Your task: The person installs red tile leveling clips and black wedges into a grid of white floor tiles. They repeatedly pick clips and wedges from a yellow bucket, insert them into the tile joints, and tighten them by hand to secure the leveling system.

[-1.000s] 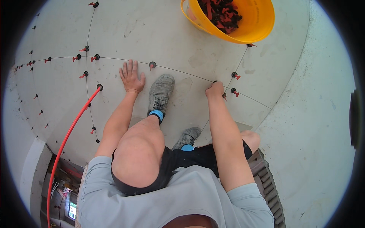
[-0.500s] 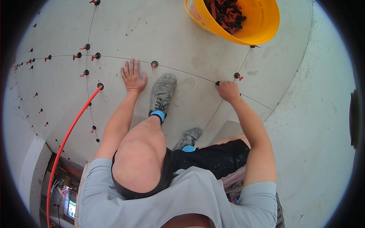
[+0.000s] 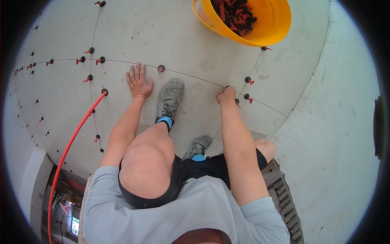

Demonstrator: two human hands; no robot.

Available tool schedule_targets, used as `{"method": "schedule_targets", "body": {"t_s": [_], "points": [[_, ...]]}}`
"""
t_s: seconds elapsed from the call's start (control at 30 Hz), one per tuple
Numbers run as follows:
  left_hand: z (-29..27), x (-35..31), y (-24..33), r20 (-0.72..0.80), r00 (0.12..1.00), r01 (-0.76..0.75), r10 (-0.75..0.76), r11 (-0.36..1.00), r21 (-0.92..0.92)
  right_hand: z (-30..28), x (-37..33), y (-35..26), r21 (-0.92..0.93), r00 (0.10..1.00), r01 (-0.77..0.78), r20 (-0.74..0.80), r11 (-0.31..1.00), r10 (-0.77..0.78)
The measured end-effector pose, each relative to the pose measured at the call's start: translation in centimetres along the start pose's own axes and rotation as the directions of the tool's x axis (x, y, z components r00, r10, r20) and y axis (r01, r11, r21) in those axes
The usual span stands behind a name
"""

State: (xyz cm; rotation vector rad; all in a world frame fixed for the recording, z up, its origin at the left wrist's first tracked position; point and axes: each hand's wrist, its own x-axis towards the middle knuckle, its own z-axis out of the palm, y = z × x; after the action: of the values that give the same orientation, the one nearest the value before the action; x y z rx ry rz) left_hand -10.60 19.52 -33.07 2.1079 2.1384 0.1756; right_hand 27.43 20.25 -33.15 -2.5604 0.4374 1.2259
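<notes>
My left hand (image 3: 138,83) lies flat, fingers spread, on tile (image 3: 122,36); right hand (image 3: 226,95) fisted at tile joint, can't tell what it holds.

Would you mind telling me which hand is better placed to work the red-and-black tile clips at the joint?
Probably the right hand: it rests closed at the joint beside the red-and-black clips. The left hand lies flat on the grey tile, apparently bracing.

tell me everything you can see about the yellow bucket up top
The round yellow plastic bucket stands on the pale tiled floor at the top of the view, partly cut off by its edge. It has a thick rim and a thin yellow handle hanging down its left side. It is open and holds a heap of small red and black plastic pieces. Neither hand touches it.
</notes>
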Motion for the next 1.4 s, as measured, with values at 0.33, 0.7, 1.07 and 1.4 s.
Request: {"method": "schedule_targets", "body": {"t_s": [0.33,0.7,1.07,1.4], "points": [[0.0,0.1,0.0,-0.005,1.000,0.002,-0.002,1.000,-0.009,-7.7,-0.8,-3.4,-0.416,0.013,0.454,0.887,-0.788,-0.461],[-0.1,-0.4,-0.6,-0.004,1.000,0.016,-0.016,1.000,-0.002,-4.6,-2.5,0.6,-0.757,0.538,0.646,0.355,0.102,-0.765],[0.1,-0.3,-0.4,-0.001,1.000,0.014,-0.014,1.000,-0.008,-2.6,-1.6,-1.1,-0.735,0.897,0.313,0.020,0.602,-0.442],[-0.1,0.0,-0.1,0.009,1.000,0.004,-0.004,1.000,-0.007,-7.5,-0.2,-5.6,-0.206,0.020,0.462,0.975,-0.863,-0.222]]}}
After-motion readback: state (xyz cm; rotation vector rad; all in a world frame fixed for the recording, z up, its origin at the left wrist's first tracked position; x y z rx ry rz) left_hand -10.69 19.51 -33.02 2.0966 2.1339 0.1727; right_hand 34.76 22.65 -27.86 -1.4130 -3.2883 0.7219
